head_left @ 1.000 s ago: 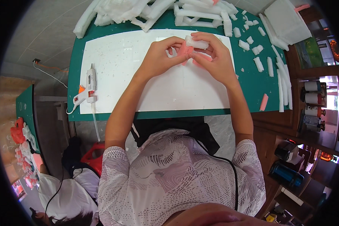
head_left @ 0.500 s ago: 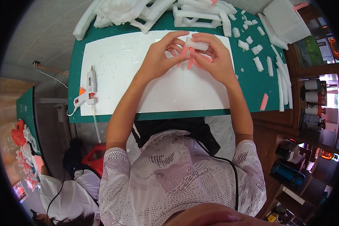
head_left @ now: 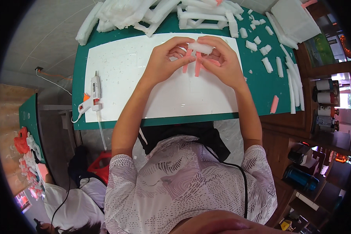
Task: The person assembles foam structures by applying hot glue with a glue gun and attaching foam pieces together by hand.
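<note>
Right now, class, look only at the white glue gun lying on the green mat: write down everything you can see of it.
The white glue gun with an orange trigger looks like plastic. It lies on its side at the left edge of the white rectangular foam board, partly on the green cutting mat. Its barrel runs along the board's edge and its handle angles off to the left. A clear glue stick juts from its near end past the table edge. A white cord leaves the handle. Neither hand touches it.
</note>
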Demonstrator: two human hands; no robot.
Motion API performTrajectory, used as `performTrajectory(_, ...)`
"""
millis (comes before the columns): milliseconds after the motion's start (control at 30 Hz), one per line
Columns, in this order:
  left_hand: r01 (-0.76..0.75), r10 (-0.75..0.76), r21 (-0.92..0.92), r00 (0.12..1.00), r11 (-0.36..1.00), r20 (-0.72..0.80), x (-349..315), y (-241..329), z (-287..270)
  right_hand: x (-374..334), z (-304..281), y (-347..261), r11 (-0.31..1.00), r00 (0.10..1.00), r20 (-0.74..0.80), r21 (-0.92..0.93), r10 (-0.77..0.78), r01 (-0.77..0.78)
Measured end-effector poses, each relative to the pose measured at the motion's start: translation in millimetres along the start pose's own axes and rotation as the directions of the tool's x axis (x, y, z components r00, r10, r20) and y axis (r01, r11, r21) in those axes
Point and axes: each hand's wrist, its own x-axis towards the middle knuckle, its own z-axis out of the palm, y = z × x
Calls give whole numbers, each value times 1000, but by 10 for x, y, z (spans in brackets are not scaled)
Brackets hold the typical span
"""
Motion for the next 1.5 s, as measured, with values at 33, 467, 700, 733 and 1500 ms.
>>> performTrajectory(33, 0, 0, 1, 1000, 1000, 2, -1, 7, -4, -12, 17, -36, 1000, 998, -48, 10, 29, -29)
performTrajectory(467, 10, -10, 21, 999, 1000, -31, 1, 24, -9, -98, -11, -35, 1000, 985, -172, 13, 29, -27)
performTrajectory(700, 21, -21, -21, 1000, 1000, -14, -1, 6, -15, -105, -7, -12, 999, 983, -180, 27, 41, -37)
performTrajectory(733, 21, -21, -21, 1000, 1000, -12, 0, 8, -14, -105, -4, -8, 998, 981, -187, 49, 52, -43)
performTrajectory(1500, 83, -85, -122, 996, 989, -9, 4, -39, -7, -111, 98, 128, 979, 967, -223, 190, 120, -78)
